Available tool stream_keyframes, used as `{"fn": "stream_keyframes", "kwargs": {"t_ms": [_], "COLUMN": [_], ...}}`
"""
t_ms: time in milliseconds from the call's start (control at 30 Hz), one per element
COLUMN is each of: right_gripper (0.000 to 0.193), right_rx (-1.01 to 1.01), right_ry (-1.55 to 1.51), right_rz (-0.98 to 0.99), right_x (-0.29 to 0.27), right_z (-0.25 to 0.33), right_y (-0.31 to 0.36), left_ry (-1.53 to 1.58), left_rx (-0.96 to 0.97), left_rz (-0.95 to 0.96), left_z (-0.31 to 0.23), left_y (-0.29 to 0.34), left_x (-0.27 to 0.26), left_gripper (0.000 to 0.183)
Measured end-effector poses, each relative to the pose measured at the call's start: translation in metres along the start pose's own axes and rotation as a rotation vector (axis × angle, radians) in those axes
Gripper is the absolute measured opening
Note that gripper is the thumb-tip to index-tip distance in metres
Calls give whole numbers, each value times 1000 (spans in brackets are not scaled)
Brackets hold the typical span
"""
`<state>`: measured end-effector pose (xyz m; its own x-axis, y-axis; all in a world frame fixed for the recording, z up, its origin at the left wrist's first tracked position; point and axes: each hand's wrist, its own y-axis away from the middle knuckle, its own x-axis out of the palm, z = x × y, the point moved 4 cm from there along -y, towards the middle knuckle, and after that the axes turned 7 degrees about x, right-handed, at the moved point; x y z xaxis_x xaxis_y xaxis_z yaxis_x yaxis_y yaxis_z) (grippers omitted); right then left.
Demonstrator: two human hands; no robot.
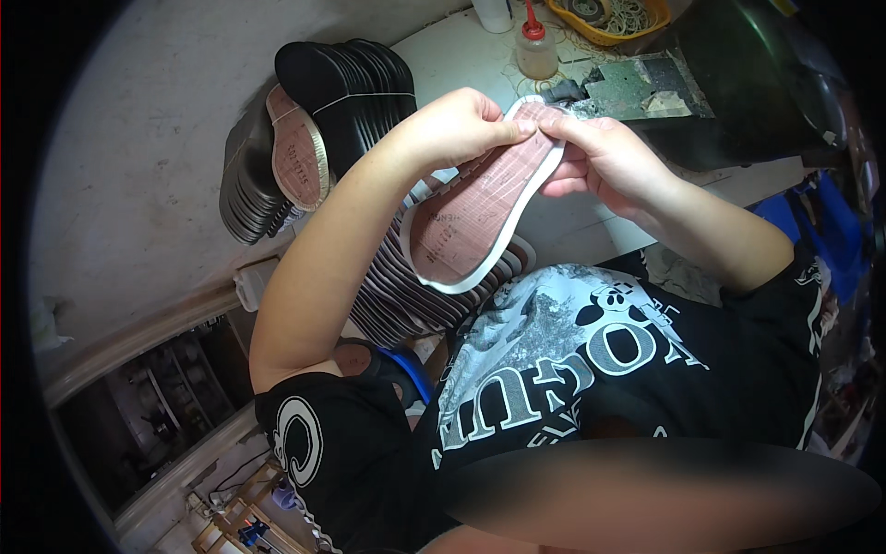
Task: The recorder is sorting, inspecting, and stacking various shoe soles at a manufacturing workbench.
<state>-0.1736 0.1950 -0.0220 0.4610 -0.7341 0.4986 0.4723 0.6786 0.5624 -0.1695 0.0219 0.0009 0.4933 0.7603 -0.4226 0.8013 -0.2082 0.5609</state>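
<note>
A shoe insole (475, 203) with a pink, printed face and a white rim is held up slantwise in front of me. Its narrower end points away, toward the machine. My left hand (475, 129) pinches that end from the left, thumb pressed flat on the pink face. From the right, my right hand (609, 162) grips the same end by the edge, its thumb near the other thumb and its lower fingers curled under. Below the held piece lies a row of stacked insoles (397, 300) with pale edges, partly hidden by it and by my left arm.
Beyond my left arm stand tied bundles of black insoles (355, 92), one with a pink insole (300, 157) facing out. On the white table (443, 46) are a red-capped bottle (537, 54), a yellow basket (604, 35) of rubber bands and a dark green machine (646, 83).
</note>
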Motion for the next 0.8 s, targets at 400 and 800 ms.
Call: {"fn": "stream_keyframes", "kwargs": {"t_ms": [400, 800], "right_gripper": [28, 31], "right_rx": [-26, -93], "right_ry": [68, 190], "right_rz": [52, 25], "right_x": [-13, -26], "right_z": [5, -46], "right_y": [17, 50], "left_ry": [467, 218], "left_rx": [-26, 76], "left_rz": [-43, -225], "left_z": [-2, -2], "left_y": [10, -3], "left_x": [28, 2], "left_gripper": [45, 57]}}
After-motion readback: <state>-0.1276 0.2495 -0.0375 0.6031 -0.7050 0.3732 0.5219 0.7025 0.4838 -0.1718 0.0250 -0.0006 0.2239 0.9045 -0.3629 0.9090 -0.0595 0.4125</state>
